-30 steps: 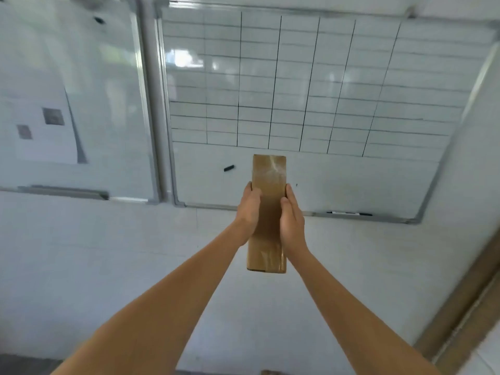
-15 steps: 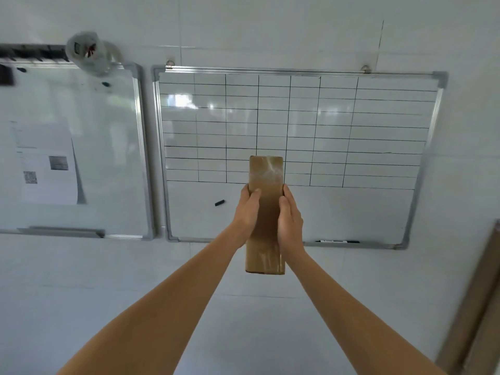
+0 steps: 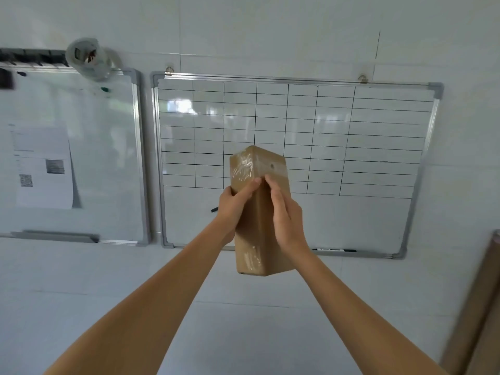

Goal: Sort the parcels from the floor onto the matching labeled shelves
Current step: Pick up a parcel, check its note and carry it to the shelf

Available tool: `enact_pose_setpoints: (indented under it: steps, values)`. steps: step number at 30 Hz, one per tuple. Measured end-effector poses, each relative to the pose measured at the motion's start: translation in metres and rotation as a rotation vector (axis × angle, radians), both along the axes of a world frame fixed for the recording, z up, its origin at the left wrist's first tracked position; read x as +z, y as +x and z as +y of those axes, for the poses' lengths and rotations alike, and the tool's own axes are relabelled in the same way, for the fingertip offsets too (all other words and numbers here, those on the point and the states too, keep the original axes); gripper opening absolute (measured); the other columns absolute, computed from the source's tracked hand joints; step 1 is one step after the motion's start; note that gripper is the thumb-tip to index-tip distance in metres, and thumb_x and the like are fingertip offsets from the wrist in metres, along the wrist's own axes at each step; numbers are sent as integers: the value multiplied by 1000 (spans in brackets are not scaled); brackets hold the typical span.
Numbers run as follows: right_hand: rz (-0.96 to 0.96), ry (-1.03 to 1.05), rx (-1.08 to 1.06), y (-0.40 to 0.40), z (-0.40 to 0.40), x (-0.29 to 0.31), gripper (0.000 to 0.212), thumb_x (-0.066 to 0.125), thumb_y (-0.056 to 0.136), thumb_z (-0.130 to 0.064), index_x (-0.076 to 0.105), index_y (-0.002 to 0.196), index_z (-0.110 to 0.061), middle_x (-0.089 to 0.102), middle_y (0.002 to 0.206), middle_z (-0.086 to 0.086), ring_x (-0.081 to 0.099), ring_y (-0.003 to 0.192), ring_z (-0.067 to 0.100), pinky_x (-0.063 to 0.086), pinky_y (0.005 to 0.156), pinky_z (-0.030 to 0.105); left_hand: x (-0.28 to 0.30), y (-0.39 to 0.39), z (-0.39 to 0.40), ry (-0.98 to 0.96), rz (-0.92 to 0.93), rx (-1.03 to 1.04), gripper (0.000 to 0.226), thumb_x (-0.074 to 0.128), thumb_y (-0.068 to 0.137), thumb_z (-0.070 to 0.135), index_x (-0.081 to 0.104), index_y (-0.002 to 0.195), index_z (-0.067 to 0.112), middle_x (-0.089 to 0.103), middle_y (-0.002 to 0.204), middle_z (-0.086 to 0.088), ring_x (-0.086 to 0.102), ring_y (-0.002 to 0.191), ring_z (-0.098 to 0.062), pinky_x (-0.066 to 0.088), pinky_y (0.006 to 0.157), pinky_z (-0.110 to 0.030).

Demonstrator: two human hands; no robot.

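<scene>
Head view: a tall brown cardboard parcel (image 3: 259, 212), wrapped in clear tape, is held upright at arm's length in front of a white tiled wall (image 3: 270, 31). The left hand (image 3: 234, 209) grips its left face, fingers (image 3: 250, 185) curled around the front edge and clamped on the cardboard. The right hand (image 3: 286, 217) presses against the right face, its fingers also closed on the parcel, thumb near the same front edge. Both forearms reach up from the bottom of the frame.

Compared with half a second ago, the parcel has been rotated about its long axis: then one flat face pointed at the camera, now a vertical corner edge does, so two faces show. The hands have shifted with it, meeting nearer the front edge.

Behind the parcel hangs a gridded whiteboard (image 3: 351, 125) with a black marker (image 3: 334, 250) on its tray. To the left is a second whiteboard (image 3: 108, 158) carrying a printed sheet (image 3: 43, 166) with a QR code. A brown panel (image 3: 476, 315) leans at the right edge.
</scene>
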State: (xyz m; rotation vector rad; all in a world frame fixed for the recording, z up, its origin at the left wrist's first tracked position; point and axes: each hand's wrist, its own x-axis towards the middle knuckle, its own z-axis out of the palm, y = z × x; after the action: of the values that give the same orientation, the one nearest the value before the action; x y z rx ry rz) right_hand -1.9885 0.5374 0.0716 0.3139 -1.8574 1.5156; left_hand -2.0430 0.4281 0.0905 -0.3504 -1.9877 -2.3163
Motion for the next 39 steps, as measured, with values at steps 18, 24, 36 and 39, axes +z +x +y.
enact_pose_setpoints:
  steps: [18,24,36,39]
  values:
    - [-88,-361,124,-4,40,10,41,53,103,-39,62,138,-20,73,125,3,70,114,23,58,94,38,14,20,-5,-54,65,-183,54,34,103,56,61,136,22,72,125,-4,69,115,-21,51,106,-43]
    - [-147,-383,106,2,40,2,38,52,103,-38,65,135,-21,75,121,2,73,107,20,61,85,32,4,26,0,-9,-2,-169,51,38,102,55,63,131,21,74,118,-6,72,106,-22,58,90,-37]
    - [-48,-230,-154,9,46,12,57,68,95,-40,48,146,-21,59,130,-8,62,98,3,48,76,9,3,32,-2,-80,50,-56,55,48,103,45,37,155,27,47,153,0,47,139,-20,36,118,-41]
    - [23,-191,-241,14,37,20,64,70,93,-41,44,147,-19,58,128,-8,58,110,8,43,87,11,11,37,6,-109,82,-127,59,48,102,50,31,157,38,43,156,2,43,140,-23,36,116,-43]
